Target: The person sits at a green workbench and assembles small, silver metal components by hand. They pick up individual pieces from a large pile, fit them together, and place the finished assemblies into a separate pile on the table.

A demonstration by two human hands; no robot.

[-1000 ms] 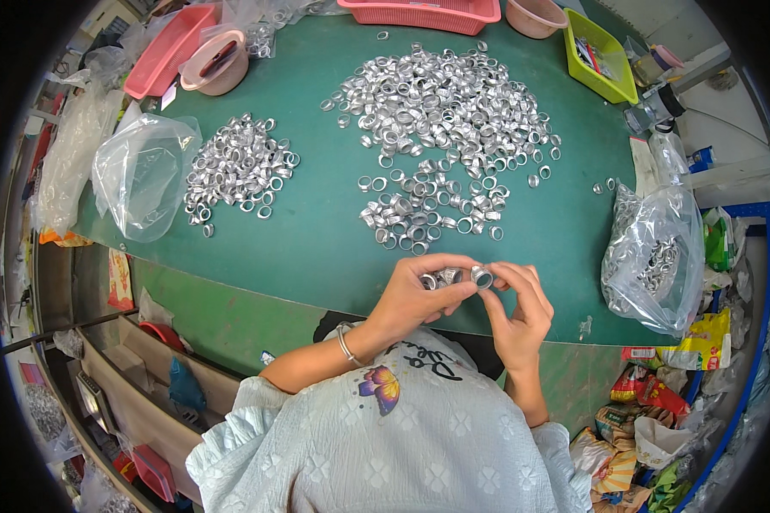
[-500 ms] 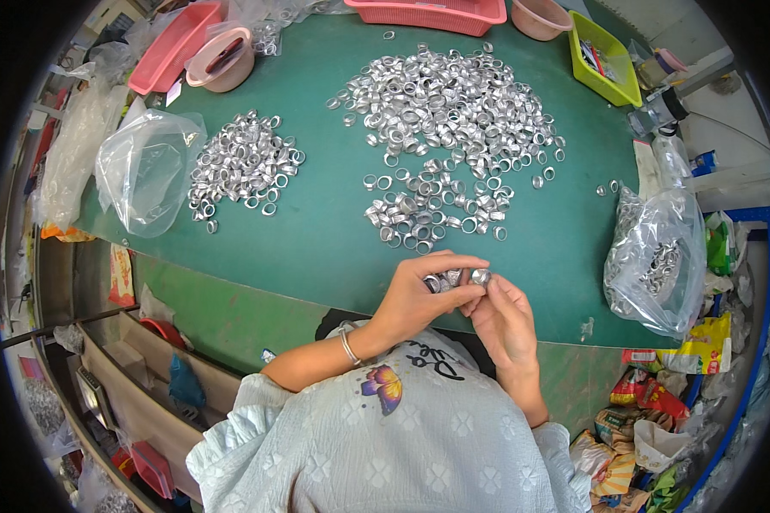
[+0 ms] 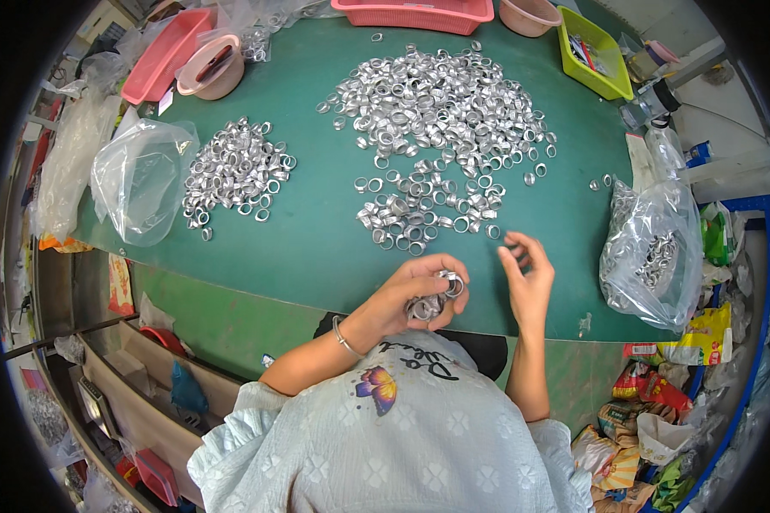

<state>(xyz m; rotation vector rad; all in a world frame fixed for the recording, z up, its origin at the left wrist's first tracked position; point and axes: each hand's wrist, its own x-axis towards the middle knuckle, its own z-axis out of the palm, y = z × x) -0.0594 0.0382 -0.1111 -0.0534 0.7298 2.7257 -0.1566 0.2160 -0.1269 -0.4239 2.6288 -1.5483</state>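
Several silvery metal rings (image 3: 425, 307) are bunched in my left hand (image 3: 395, 295), its fingers curled round them by the table's near edge. One ring (image 3: 453, 284) shows between its thumb and forefinger. My right hand (image 3: 532, 280) is raised to the right of it, fingers bent and apart, with nothing visible in them. Just left of those fingertips lies a loose ring (image 3: 493, 232) at the border of a small cluster of rings (image 3: 413, 224). Beyond the cluster spreads a large heap of rings (image 3: 441, 98). Another heap of rings (image 3: 239, 167) lies farther left.
The green tabletop (image 3: 316, 248) carries an empty-looking clear bag (image 3: 141, 184) at left and a clear bag of rings (image 3: 654, 252) at right. Along the back stand a pink basket (image 3: 415, 17), pink bowls (image 3: 218, 81) and a lime basket (image 3: 603, 81). Drawers (image 3: 154, 376) are at lower left.
My right hand has parted from the left and moved up and right toward the small cluster. The left hand has turned, still holding rings. The whole view has shifted slightly.
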